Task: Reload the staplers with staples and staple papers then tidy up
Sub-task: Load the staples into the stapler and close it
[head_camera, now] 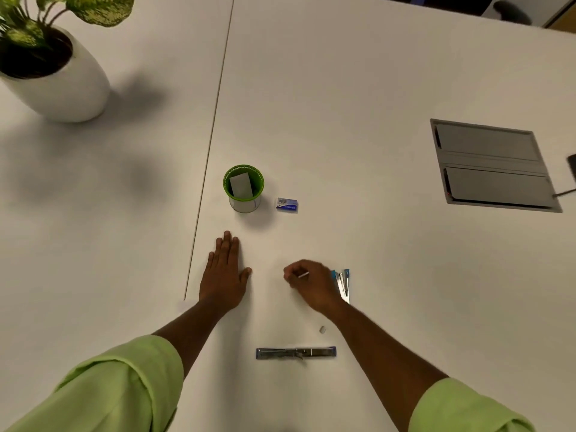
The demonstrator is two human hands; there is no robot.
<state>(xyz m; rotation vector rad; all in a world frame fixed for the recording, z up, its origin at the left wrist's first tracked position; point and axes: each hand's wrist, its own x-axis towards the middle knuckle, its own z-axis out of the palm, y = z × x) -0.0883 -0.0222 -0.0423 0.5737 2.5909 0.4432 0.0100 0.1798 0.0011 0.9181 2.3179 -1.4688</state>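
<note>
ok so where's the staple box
The staple box lies on the table centre, just right of the green cup, beyond both hands.

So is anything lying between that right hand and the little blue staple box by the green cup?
Nothing visible. The right hand is curled around a small pale sliver, and only bare white table lies between it and the staple box. The green cup stands left of the box, off that path.

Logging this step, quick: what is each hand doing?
Left hand: open, flat on the table.
Right hand: closed, pinching a small white item, unclear what.
</note>
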